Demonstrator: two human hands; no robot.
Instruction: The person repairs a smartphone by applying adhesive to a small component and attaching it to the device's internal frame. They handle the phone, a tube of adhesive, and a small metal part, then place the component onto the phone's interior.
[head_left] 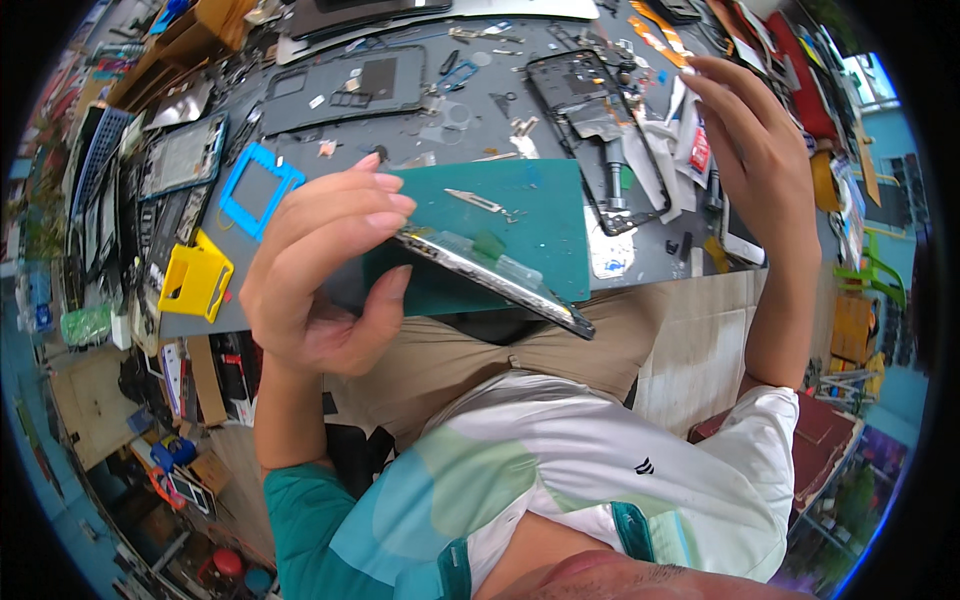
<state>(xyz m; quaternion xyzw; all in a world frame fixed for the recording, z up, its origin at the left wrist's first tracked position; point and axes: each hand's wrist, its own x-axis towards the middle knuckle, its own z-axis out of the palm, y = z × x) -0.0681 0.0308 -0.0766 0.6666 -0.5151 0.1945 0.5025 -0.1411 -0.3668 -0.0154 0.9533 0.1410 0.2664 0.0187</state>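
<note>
My left hand [315, 265] grips one end of a slim dark phone [540, 305], fingers above and thumb below. The phone is tilted and seen almost edge-on, its far end pointing down to the right. Strips of clear tape [520, 270] stick up from its side. Beneath it lies a green work mat [555, 215], with a small pointed metal blade [470, 200] on top. My right hand [755, 150] is raised over the table's right side, its fingers stretched and apart. Its fingertips are closest to an orange flex cable [660, 40]; no held thing shows.
Right of the mat lie a black phone frame [560, 125], a screwdriver [614, 175] and a white-and-red tube [695, 145]. A grey back panel [390, 85] lies behind. Blue [262, 190] and yellow [195, 280] plastic holders stand left, beside stacked phone parts. Small scraps litter the grey table.
</note>
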